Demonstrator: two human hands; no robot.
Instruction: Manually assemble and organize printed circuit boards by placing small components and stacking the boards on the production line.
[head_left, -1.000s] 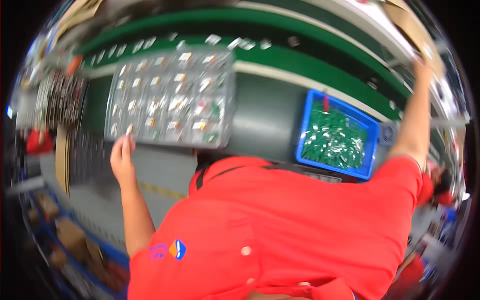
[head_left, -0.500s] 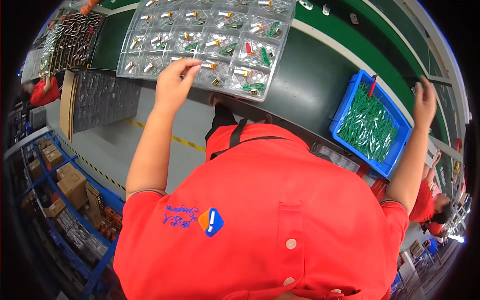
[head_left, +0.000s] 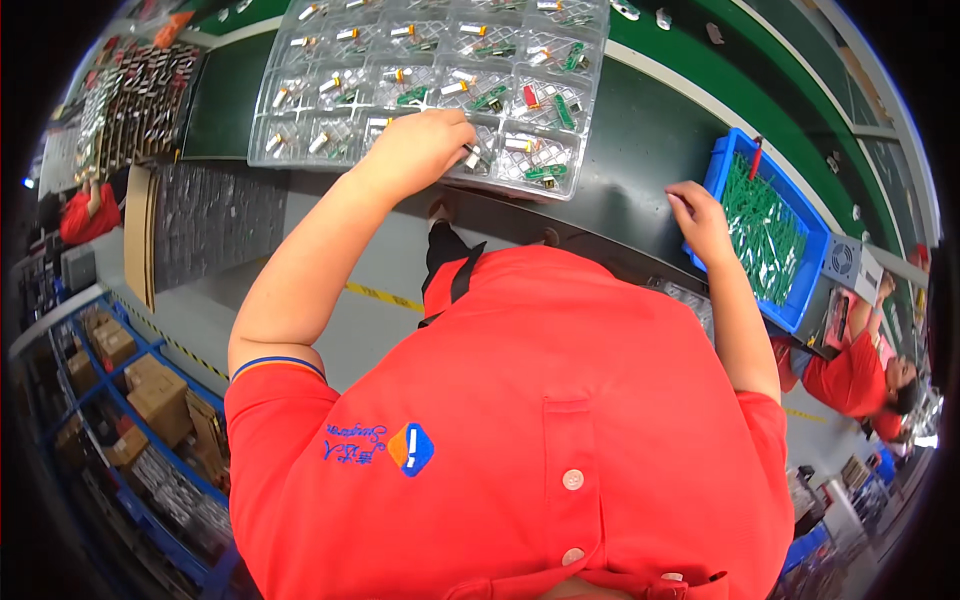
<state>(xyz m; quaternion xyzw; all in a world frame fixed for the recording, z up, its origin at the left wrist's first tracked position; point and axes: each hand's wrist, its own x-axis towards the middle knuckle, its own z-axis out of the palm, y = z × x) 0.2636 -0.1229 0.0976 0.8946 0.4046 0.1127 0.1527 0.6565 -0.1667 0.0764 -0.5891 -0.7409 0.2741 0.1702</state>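
My left hand (head_left: 418, 150) is over the front row of a clear plastic tray (head_left: 568, 190). Its fingers are closed at the tips on a small dark and silver part (head_left: 472, 154); the back of the hand hides some of that cell. In the tray's cells lie small green circuit boards (head_left: 565, 112) and cylindrical silver pieces with orange ends. My right hand (head_left: 704, 226) is above the worktable, just left of a blue bin (head_left: 797, 318). Its fingers are loosely bent, thumb and forefinger slightly apart, and nothing shows in them.
The bin holds many thin green boards (head_left: 765, 235), with a red-handled tool (head_left: 755, 160) at its far edge. Beyond the dark worktable (head_left: 640, 150) runs a green conveyor (head_left: 740, 90). A grey box with a fan (head_left: 845, 262) and a co-worker in red (head_left: 850, 375) are at right.
My left hand has moved right and turned inward over the tray, closing on a small part. My right hand has come back left from beyond the blue bin to its near left side.
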